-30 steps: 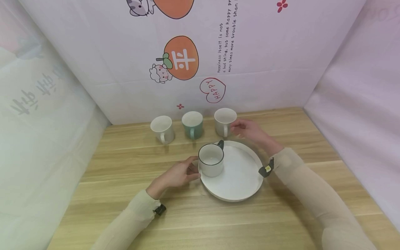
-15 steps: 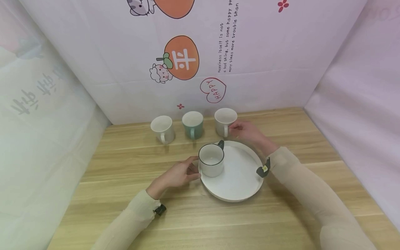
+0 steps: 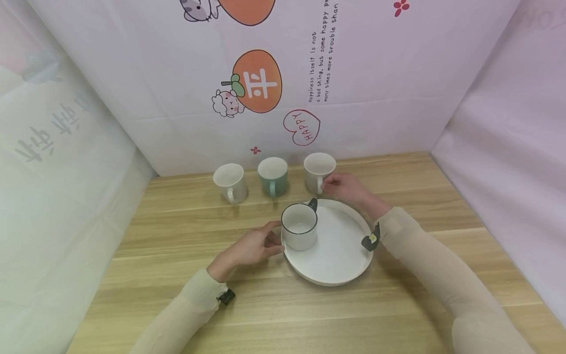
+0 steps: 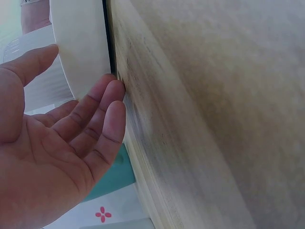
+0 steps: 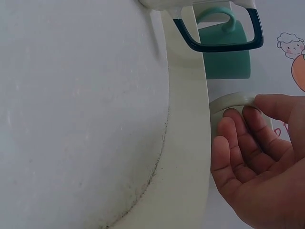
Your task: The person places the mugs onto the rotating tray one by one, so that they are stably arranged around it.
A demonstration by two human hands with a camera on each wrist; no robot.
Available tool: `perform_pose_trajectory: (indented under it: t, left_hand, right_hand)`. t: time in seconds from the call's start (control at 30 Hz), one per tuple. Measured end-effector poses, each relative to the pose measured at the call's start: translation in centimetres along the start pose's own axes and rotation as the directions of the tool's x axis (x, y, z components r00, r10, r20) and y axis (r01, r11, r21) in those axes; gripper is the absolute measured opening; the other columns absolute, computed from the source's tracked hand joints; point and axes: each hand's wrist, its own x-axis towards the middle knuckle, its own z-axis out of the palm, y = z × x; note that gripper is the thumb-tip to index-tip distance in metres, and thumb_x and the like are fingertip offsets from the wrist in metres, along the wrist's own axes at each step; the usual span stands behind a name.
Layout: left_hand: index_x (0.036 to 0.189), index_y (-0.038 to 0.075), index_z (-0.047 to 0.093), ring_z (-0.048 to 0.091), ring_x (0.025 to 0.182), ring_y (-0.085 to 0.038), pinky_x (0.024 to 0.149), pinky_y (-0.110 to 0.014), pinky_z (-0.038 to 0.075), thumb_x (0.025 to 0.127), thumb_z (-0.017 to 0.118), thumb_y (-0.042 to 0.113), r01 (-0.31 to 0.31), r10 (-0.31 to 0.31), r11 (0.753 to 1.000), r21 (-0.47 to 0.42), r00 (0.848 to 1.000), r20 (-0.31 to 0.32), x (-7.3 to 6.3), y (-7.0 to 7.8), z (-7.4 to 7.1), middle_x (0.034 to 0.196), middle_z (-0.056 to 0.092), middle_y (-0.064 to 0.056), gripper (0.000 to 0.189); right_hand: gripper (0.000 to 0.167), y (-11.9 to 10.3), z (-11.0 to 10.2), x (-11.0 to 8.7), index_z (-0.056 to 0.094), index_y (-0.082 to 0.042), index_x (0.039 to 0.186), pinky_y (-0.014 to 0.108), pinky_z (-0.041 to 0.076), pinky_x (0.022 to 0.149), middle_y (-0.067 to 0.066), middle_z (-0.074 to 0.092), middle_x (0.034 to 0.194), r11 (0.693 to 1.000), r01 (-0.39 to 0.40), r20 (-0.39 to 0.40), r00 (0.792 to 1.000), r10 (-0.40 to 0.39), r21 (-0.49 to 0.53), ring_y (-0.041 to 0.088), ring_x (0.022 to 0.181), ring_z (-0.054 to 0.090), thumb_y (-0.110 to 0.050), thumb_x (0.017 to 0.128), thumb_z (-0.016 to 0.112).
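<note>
On the left of the stripy wood counter (image 3: 265, 314), your left hand (image 3: 249, 248) reaches in, fingers bent a little and apart, by a round mug (image 3: 299, 237) with a thin dark rim. It stands in a round white tray (image 3: 340, 253). Behind that, your right hand (image 3: 347, 188) pinches the curved handle (image 5: 228, 101) of a smooth white cup (image 3: 314, 179).
</note>
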Motion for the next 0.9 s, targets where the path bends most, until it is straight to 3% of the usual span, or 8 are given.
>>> perform_pose_trajectory:
  t: [0.47, 0.67, 0.9]
  left_hand:
    - [0.150, 0.012, 0.038, 0.070, 0.098, -0.014, 0.092, -0.034, 0.056, 0.095, 0.069, 0.031, 0.006, -0.006, 1.000, 0.012, 1.000, -0.006, 0.01, -0.03, -0.02, 0.105, 0.073, -0.003, 0.066]
    - [0.150, 0.012, 0.039, 0.070, 0.097, -0.013, 0.091, -0.033, 0.056, 0.095, 0.069, 0.032, 0.011, -0.011, 1.000, 0.009, 1.000, -0.001, -0.02, -0.05, 0.01, 0.105, 0.073, -0.003, 0.066]
    - [0.150, 0.013, 0.039, 0.070, 0.097, -0.012, 0.090, -0.033, 0.056, 0.095, 0.069, 0.034, 0.012, -0.012, 1.000, 0.003, 1.000, -0.004, -0.01, -0.09, 0.05, 0.105, 0.073, -0.002, 0.066]
  right_hand:
    - [0.025, 0.21, -0.02, 0.47, 0.068, -0.008, 0.114, 0.035, 0.056, 0.086, 0.014, 0.063, 0.133, 1.000, -0.008, 0.023, 1.000, 0.008, 0.002, 0.031, 0.120, 0.060, -0.027, 0.100, 0.060]
    - [0.025, 0.04, 0.02, 0.51, 0.068, -0.008, 0.113, 0.037, 0.057, 0.086, 0.014, 0.063, 0.132, 1.000, -0.016, 0.026, 1.000, 0.016, -0.003, 0.031, 0.116, 0.061, -0.027, 0.100, 0.061]
    - [0.021, 0.54, -0.43, 0.32, 0.069, -0.006, 0.110, 0.041, 0.050, 0.097, 0.015, 0.065, 0.128, 0.999, 0.023, 0.029, 0.999, -0.024, 0.026, 0.031, 0.123, 0.057, -0.022, 0.099, 0.061]
